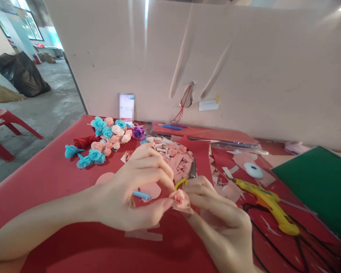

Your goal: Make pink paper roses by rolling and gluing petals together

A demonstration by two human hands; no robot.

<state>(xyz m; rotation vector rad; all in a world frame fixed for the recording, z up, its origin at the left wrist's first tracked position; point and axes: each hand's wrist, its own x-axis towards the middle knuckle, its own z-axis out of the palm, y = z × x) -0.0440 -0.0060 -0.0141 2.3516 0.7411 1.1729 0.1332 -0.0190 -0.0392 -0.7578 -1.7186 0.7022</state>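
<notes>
A small pink paper rose (179, 198) is held between my two hands above the red tabletop. My left hand (142, 185) pinches its left edge between thumb and forefinger. From the other side, my right hand (216, 216) grips the rose's base and right petals, its fingers curled. Just behind the rose lie scissors with yellow handles (181, 183), partly covered by my right hand. A light blue stick, perhaps a pen (142, 195), shows under my left palm, near round pink paper pieces (152, 189).
Finished paper flowers (108, 140) cluster at the back left. Pink paper scraps (177, 157) are heaped behind my hands. On the right lie a yellow glue gun (268, 203) with a black cord, a white round object (253, 170) and a green sheet (318, 189). A phone (126, 108) leans at the back.
</notes>
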